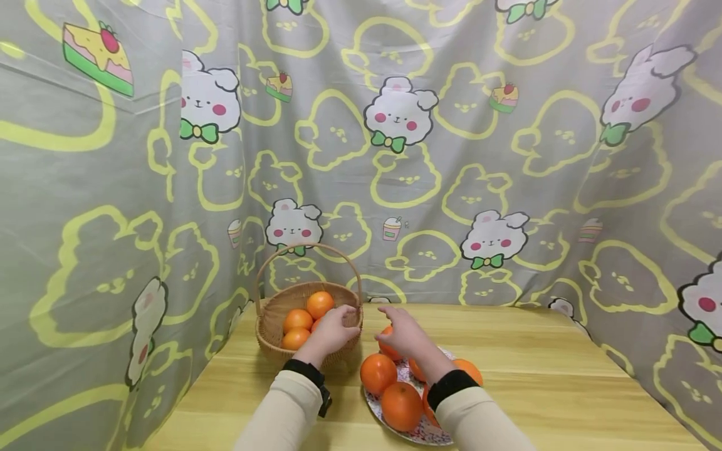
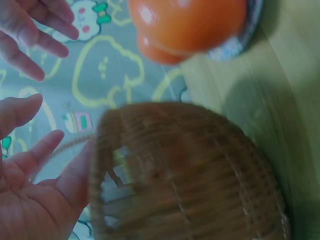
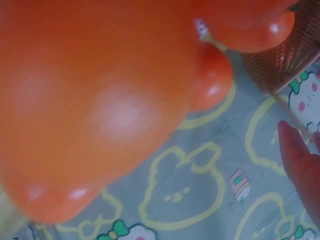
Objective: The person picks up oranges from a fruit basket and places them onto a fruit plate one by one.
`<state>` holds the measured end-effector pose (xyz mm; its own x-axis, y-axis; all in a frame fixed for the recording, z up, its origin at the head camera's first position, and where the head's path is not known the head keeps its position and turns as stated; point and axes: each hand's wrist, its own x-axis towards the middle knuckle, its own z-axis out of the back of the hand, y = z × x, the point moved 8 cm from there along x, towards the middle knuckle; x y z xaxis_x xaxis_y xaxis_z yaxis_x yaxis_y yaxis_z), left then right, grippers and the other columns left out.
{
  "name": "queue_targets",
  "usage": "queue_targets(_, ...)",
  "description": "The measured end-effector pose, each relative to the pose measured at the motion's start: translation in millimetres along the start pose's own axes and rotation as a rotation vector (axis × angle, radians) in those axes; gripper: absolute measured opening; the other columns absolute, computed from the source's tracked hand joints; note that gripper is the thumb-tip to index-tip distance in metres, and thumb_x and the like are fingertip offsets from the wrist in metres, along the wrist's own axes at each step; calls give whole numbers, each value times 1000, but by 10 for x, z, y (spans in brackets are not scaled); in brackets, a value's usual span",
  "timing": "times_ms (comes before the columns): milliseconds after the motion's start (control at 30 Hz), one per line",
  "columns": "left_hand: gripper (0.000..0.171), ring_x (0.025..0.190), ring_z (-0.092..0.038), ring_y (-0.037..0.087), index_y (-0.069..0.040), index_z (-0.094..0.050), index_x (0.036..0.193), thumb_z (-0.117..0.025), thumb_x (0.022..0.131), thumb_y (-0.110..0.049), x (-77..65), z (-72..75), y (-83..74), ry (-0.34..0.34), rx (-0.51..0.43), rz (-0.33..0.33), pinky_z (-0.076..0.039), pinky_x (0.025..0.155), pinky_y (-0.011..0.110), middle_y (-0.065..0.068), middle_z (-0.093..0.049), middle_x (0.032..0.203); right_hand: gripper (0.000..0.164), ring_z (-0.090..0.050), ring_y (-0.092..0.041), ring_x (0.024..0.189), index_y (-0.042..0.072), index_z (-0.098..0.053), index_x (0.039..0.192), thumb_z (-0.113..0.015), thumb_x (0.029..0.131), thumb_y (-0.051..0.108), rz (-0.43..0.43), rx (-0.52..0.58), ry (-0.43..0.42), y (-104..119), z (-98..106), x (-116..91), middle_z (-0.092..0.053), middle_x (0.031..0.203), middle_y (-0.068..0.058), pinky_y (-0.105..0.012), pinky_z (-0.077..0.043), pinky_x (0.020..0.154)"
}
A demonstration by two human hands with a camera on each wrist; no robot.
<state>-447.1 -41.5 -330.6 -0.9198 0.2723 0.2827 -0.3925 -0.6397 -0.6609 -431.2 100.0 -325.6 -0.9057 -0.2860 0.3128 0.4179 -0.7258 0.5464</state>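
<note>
My left hand [image 1: 337, 331] hangs over the right side of the wicker basket [image 1: 282, 300], its fingers extended and nothing in them. Several oranges [image 1: 320, 304] lie inside this basket, partly hidden by that hand. To the right, a patterned plate [image 1: 417, 435] carries several larger oranges [image 1: 402, 406]. Above the back of the plate is my right hand [image 1: 403, 333], empty, fingers pointing left toward the other hand. The left wrist view shows both hands apart, with the basket wall [image 2: 200, 175] beside the left one. Big oranges [image 3: 100, 100] fill much of the right wrist view.
Basket and plate stand side by side on a light wooden table [image 1: 541, 376]. The basket's thin arched handle [image 1: 307, 246] rises above its rim. A grey curtain [image 1: 350, 181] with cartoon prints encloses the back and both sides.
</note>
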Motion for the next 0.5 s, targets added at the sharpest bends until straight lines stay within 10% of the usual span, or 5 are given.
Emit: queue_targets(500, 42, 102, -55, 32, -2, -53, 121, -66, 83, -12, -31, 522, 604, -90, 31, 155, -45, 83, 45, 18, -57, 114, 57, -51, -34, 110, 1, -45, 130, -69, 82, 19, 54, 55, 34, 382, -368, 353, -52, 123, -18, -44, -44, 86)
